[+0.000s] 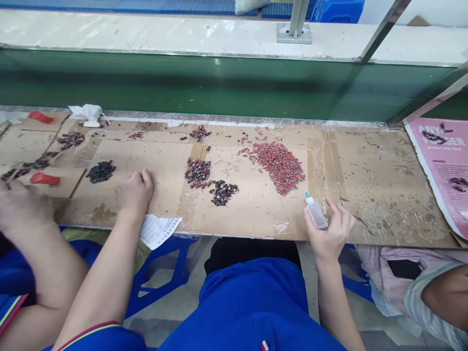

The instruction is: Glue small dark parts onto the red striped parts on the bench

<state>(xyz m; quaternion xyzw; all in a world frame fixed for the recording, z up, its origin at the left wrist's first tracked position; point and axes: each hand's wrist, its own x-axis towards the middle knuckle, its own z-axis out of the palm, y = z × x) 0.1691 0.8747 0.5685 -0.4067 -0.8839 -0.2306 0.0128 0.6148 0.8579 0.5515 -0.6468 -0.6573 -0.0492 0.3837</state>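
My right hand (331, 229) is closed around a small clear squeeze bottle (317, 214) with a white neck and blue tip, near the table's front edge. My left hand (135, 191) rests on the cardboard-covered table with fingers curled; whatever they may hold is hidden. Left of it lies a pile of small black parts (101, 171). A large heap of small red-and-dark parts (280, 165) spreads beyond the bottle. Between my hands are a pile of mixed red and black parts (198, 173) and one of mostly dark, shiny pieces (223, 192).
A co-worker's hand (24, 207) is at far left, beside a red cylinder (44, 179). A paper slip (160, 230) hangs over the front edge. A pink printed sheet (440, 168) lies at right, near another person's arm (446, 302). A green panel (219, 87) runs behind the table.
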